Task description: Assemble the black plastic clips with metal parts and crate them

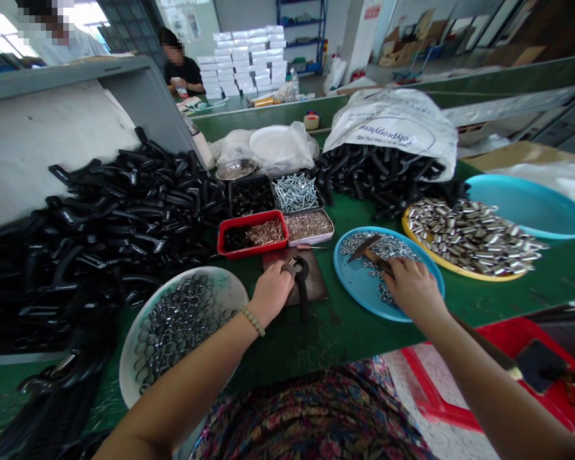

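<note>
My left hand (274,289) is closed at the round, ring-shaped head of a black plastic handle (303,295). That piece rests on a dark flat metal plate (319,276), its straight end pointing toward me. My right hand (414,289) grips a hammer (374,254) near its head, over a blue plate (341,280) of small metal nuts (349,243). The hammer's wooden handle runs back beneath my right forearm. Left of my left hand, a white round tray (128,358) holds many metal rings (184,319).
A red tray (220,248) of small parts, a tray of rivets (309,225) and a tray of screws (294,193) stand beyond the plate. Black handles (138,211) are heaped at left. A yellow plate (453,263) of metal sleeves lies right. A person (182,70) sits beyond.
</note>
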`<state>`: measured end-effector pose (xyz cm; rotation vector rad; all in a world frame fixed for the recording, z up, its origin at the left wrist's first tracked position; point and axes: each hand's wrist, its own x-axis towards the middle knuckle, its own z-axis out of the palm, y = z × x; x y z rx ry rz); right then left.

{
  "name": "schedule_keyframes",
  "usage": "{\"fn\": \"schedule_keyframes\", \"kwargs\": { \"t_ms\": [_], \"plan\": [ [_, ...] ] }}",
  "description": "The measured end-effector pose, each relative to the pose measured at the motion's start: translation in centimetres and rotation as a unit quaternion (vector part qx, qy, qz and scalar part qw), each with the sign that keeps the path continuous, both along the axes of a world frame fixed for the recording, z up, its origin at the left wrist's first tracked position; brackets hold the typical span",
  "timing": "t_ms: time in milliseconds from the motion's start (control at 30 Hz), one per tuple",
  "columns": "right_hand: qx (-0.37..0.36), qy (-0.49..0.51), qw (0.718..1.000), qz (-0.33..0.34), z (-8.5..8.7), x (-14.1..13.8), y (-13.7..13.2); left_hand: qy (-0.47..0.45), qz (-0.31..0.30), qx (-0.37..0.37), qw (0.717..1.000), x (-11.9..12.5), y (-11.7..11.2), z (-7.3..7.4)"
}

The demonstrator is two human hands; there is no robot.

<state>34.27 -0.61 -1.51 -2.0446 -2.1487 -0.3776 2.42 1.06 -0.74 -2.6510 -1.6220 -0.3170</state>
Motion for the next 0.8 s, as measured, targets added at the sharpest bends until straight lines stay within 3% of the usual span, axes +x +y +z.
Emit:
{"fn": "schedule_keyframes", "kwargs": {
  "t_ms": [100, 267, 433, 633, 733, 800],
  "plan": [
    [0.03, 0.034, 0.996, 0.073, 1.0, -2.4, 1.1, 0.004, 0.01, 0.002, 1.0, 0.1, 0.0, 0.0],
    [-0.035, 0.053, 0.979, 0.194, 2.1, -8.5, 4.6, 0.022, 0.019, 0.0, 1.0, 0.2, 0.0, 0.0],
    [-0.107, 0.032, 0.968, 0.225, 1.6, -13.0, 8.3, 0.044, -0.014, -0.004, 0.999, -0.2, -0.1, 0.2],
    [-0.117, 0.049, 0.965, 0.231, 1.2, -13.9, 9.4, 0.043, -0.052, -0.009, 0.998, -0.4, -0.6, 0.5],
    [-0.084, 0.195, 0.952, 0.221, 1.8, -13.9, 7.8, 0.053, -0.069, -0.028, 0.996, -0.3, -0.7, 0.6],
    [-0.077, 0.38, 0.897, 0.212, 2.4, -14.0, 6.5, 0.034, -0.051, -0.034, 0.998, -0.3, -0.4, 0.6]
  ]
}}
